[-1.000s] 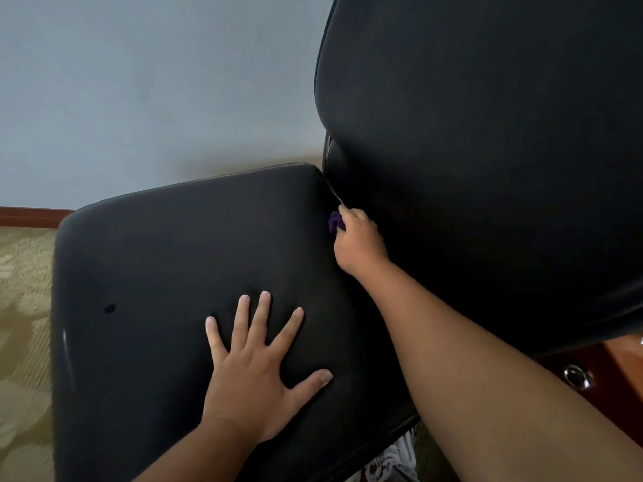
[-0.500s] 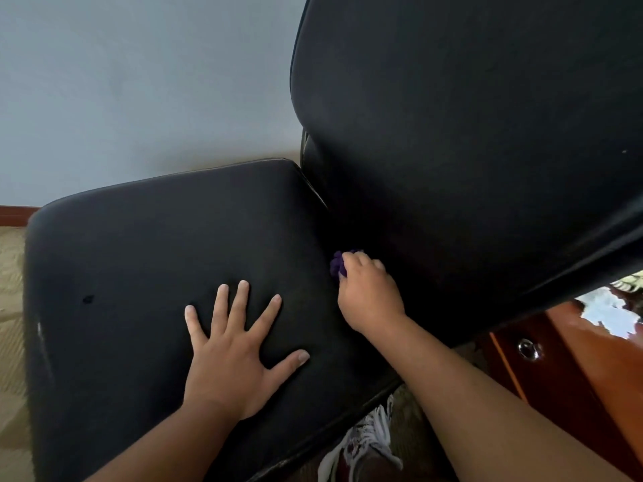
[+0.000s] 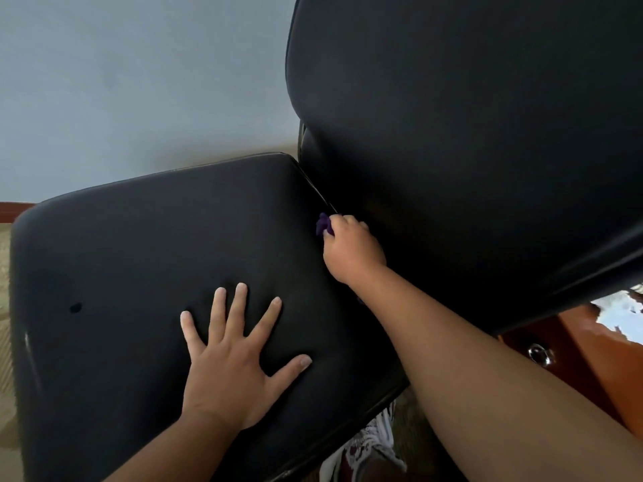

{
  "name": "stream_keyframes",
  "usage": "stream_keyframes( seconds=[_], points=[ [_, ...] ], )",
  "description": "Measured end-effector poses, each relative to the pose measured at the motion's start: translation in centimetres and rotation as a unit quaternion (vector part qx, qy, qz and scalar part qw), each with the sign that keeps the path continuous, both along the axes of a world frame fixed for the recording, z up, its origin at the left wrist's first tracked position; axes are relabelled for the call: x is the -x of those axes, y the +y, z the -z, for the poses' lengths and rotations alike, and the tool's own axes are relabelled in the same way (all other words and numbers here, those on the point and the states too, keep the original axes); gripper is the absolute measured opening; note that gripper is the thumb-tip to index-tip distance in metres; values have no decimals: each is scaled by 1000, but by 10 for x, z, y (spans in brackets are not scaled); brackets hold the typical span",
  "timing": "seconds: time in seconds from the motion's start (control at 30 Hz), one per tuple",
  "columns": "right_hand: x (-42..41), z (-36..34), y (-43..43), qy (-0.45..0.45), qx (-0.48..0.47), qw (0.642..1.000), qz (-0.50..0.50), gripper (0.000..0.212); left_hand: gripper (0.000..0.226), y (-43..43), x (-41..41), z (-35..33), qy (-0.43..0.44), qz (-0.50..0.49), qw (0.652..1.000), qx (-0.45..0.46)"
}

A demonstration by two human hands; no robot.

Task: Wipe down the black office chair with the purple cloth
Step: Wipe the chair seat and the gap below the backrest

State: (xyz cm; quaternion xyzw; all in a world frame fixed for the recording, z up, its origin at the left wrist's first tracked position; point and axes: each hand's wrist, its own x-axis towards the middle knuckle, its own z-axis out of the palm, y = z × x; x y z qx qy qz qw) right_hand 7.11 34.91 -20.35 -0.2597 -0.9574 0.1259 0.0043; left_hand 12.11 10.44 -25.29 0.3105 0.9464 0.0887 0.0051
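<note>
The black office chair fills most of the view: its seat cushion (image 3: 139, 259) lies at the left and its tall backrest (image 3: 469, 116) rises at the right. My left hand (image 3: 233, 363) presses flat on the seat with fingers spread. My right hand (image 3: 351, 252) grips the bunched purple cloth (image 3: 323, 224) in the crease where seat meets backrest. Only a small tuft of cloth shows past my fingers.
A pale grey wall (image 3: 139, 81) stands behind the chair, with a wooden skirting (image 3: 14, 209) and patterned carpet (image 3: 4, 273) at the left. A glossy brown wooden cabinet (image 3: 574, 370) with a metal knob (image 3: 538, 353) sits at the lower right. My shoe (image 3: 368, 453) shows below the seat.
My right hand slid the cloth along the crease toward me, then back up toward the far end. My left hand stayed flat on the seat.
</note>
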Motion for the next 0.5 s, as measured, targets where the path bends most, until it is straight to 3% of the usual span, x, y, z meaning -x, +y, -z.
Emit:
stream_keyframes(
  seconds=[0.27,0.5],
  points=[
    [-103,-13,-11,-94,-97,990,-33,31,91,1,-2,-5,-16,-8,1000,-7],
    [-109,13,-24,50,6,999,19,33,91,-8,4,-5,-13,18,1000,-8]
  ],
)
